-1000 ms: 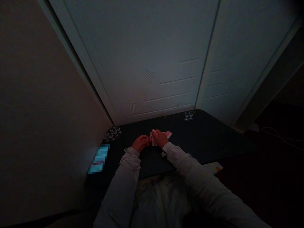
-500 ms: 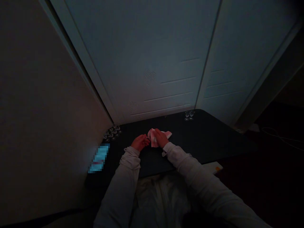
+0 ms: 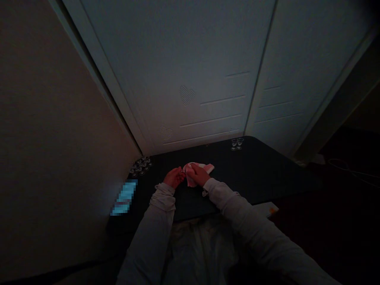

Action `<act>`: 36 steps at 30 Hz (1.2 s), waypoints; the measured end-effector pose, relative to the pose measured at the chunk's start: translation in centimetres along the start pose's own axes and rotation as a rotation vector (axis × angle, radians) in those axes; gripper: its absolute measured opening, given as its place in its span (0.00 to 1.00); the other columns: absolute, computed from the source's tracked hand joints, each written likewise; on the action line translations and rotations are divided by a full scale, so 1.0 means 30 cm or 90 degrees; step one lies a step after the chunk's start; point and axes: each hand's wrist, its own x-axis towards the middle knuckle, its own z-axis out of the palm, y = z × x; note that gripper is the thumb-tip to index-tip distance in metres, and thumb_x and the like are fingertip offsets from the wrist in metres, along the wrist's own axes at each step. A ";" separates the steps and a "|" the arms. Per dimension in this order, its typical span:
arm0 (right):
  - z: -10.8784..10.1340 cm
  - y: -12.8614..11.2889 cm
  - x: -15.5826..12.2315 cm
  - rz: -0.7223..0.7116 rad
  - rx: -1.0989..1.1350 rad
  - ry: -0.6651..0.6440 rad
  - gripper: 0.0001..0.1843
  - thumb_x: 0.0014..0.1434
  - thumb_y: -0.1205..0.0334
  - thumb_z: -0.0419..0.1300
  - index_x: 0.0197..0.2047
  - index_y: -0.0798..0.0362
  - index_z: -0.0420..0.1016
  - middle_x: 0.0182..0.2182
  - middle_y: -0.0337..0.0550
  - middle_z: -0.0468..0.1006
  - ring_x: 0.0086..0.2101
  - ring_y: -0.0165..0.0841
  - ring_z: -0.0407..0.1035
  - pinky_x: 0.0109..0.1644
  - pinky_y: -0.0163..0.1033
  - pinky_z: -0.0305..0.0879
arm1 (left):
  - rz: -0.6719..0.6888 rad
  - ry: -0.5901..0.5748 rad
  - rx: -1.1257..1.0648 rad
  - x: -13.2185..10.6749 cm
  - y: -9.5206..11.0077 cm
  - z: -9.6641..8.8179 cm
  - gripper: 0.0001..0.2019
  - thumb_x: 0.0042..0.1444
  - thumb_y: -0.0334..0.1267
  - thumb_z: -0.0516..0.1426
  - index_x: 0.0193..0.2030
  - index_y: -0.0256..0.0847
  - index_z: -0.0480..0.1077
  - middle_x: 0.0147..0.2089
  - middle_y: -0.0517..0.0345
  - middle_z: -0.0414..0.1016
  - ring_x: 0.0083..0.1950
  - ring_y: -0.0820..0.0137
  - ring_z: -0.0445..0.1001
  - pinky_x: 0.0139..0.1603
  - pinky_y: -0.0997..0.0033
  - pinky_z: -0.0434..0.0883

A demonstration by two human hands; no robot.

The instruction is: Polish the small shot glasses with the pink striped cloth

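Note:
Over the middle of the dark table (image 3: 237,174), my right hand (image 3: 201,175) is closed on a pink and white cloth (image 3: 191,181). Part of the cloth spreads out to the right behind the fingers. My left hand (image 3: 173,178) is beside it, its fingers pinched together against the cloth's left edge. A small shiny bit shows at the left fingertips, but the dim light and the fingers hide what it is.
Several small stemmed glasses (image 3: 141,165) stand in a cluster at the table's left corner. Two more glasses (image 3: 236,144) stand at the back right. A lit, blurred-out screen (image 3: 124,198) is at the left edge. White panels (image 3: 178,71) rise behind the table.
My right hand has shifted slightly down and left with the cloth, whose front fold now hangs lower. The left hand has stayed nearly in place.

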 end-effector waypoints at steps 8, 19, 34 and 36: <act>0.002 0.007 0.009 0.033 -0.010 0.013 0.15 0.52 0.57 0.47 0.41 0.55 0.64 0.37 0.46 0.69 0.38 0.33 0.62 0.43 0.39 0.56 | 0.019 -0.020 0.011 0.006 -0.008 0.001 0.11 0.41 0.41 0.58 0.27 0.34 0.64 0.19 0.60 0.67 0.19 0.79 0.64 0.20 0.78 0.60; 0.001 0.003 0.010 0.042 -0.046 0.029 0.12 0.52 0.56 0.46 0.34 0.56 0.62 0.30 0.44 0.68 0.32 0.31 0.62 0.37 0.36 0.56 | 0.036 -0.023 0.029 0.015 -0.020 -0.002 0.12 0.39 0.41 0.59 0.26 0.34 0.64 0.19 0.61 0.66 0.19 0.79 0.64 0.20 0.79 0.58; 0.003 0.013 0.015 0.062 -0.025 0.020 0.10 0.52 0.56 0.45 0.30 0.54 0.59 0.27 0.41 0.65 0.29 0.30 0.60 0.34 0.35 0.54 | 0.044 -0.020 0.033 0.006 -0.017 0.008 0.13 0.37 0.41 0.60 0.27 0.34 0.64 0.20 0.60 0.66 0.19 0.79 0.64 0.20 0.78 0.58; 0.002 0.011 0.016 0.070 -0.016 0.022 0.10 0.52 0.56 0.45 0.30 0.54 0.59 0.27 0.41 0.65 0.30 0.30 0.60 0.35 0.36 0.55 | 0.043 -0.020 0.038 0.006 -0.016 0.008 0.14 0.37 0.41 0.60 0.27 0.34 0.63 0.20 0.60 0.67 0.19 0.79 0.64 0.20 0.78 0.57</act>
